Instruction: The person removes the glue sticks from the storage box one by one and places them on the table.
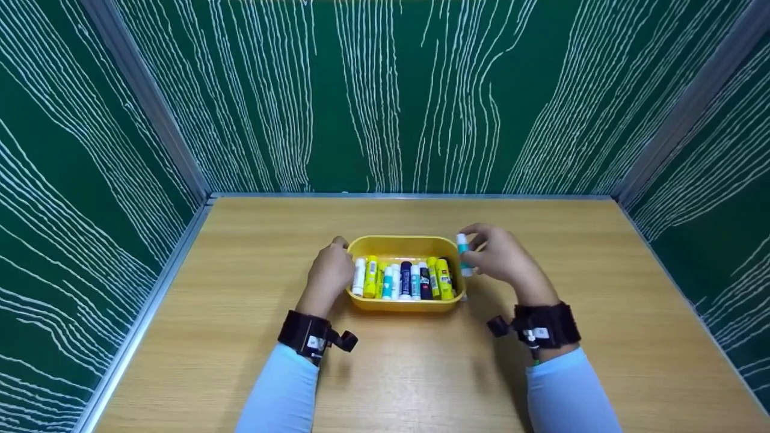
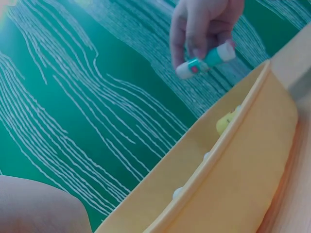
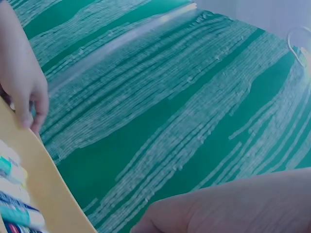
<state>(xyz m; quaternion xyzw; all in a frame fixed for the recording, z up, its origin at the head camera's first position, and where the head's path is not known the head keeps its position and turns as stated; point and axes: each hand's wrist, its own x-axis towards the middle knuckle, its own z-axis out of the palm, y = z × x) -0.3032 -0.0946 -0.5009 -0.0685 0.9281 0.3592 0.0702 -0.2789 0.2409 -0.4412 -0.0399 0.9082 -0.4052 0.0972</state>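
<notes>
A yellow plastic tub holds a row of glue sticks, among them a yellow glue stick and a dark purple one. My left hand grips the tub's left rim; in the right wrist view its fingers curl at the edge. Just beyond the right rim, my right hand pinches a white-and-teal glue stick. That glue stick stands nearly upright in the head view, held by thumb and fingers above the tub in the left wrist view.
The tub stands on a wooden table. Green panels with white wavy lines rise behind and on both sides, joined by grey metal posts. Each wrist wears a black strap, with a loose end sticking out.
</notes>
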